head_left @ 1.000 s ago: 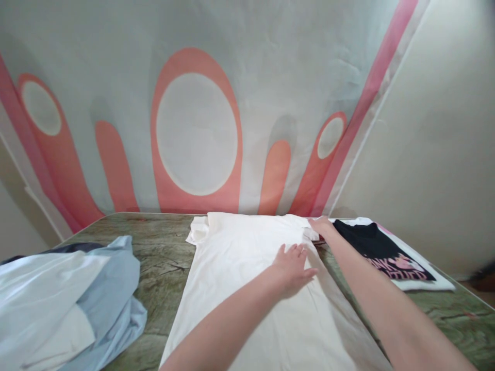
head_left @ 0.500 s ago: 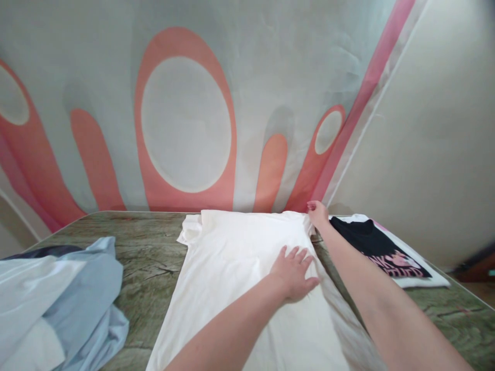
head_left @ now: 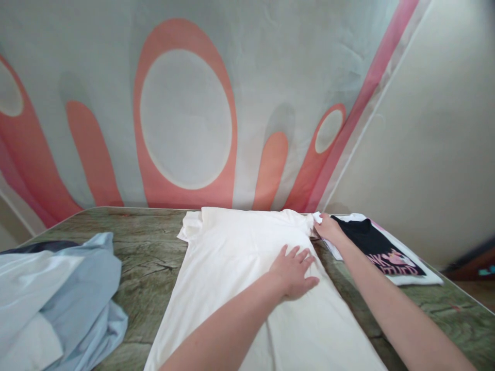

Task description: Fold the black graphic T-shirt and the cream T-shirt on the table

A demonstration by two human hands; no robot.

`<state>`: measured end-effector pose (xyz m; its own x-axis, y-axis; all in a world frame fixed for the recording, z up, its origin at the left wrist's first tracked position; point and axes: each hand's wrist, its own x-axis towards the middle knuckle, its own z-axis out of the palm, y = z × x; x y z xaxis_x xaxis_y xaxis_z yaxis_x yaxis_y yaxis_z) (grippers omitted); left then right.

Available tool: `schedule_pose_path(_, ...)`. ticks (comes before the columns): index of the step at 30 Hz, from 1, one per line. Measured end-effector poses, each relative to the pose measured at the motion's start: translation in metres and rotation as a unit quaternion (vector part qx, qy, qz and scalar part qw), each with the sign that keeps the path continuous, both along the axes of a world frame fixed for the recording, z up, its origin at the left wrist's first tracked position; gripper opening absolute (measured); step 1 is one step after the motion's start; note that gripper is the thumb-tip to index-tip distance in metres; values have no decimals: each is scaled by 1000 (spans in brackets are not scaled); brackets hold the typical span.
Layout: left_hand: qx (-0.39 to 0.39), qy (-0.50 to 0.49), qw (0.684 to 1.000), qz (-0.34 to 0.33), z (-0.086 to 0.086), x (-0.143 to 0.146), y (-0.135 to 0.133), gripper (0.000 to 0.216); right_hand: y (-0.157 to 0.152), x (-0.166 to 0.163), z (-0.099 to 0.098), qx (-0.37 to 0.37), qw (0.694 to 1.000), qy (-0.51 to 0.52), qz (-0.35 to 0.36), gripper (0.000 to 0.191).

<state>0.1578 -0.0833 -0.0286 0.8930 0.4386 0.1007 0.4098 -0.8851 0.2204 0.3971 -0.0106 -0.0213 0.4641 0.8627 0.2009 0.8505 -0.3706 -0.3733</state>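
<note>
A white T-shirt (head_left: 235,268) lies spread flat along the middle of a green marbled table (head_left: 154,257). My left hand (head_left: 294,272) rests flat on its right side with fingers stretched out and slightly spread. At the shirt's far right corner, my right hand (head_left: 328,228) is closed on the sleeve, pinching the white cloth near the table's back edge.
A folded black T-shirt with pink print (head_left: 381,251) lies on a white garment at the right. A heap of light blue and white clothes (head_left: 58,293) sits at the left. A painted wall (head_left: 185,118) rises right behind the table.
My right hand has moved the sleeve corner out to the right and a bit lower. The left hand has stayed flat on the shirt. The view shifted slightly.
</note>
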Motion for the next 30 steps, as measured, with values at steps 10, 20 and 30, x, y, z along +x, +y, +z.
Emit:
schedule_pose_path(10,17,-2,1000,2,1,-1,-1,64,-13,-25,-22,9,997,59,47,43)
schedule_pose_path(20,22,-6,1000,-15,-2,-1,-2,64,-13,-4,-34,96,990,65,81,34)
schedule_pose_path(30,51,29,981,187,-1,-28,38,51,-19,2,-34,128,985,43,109,34)
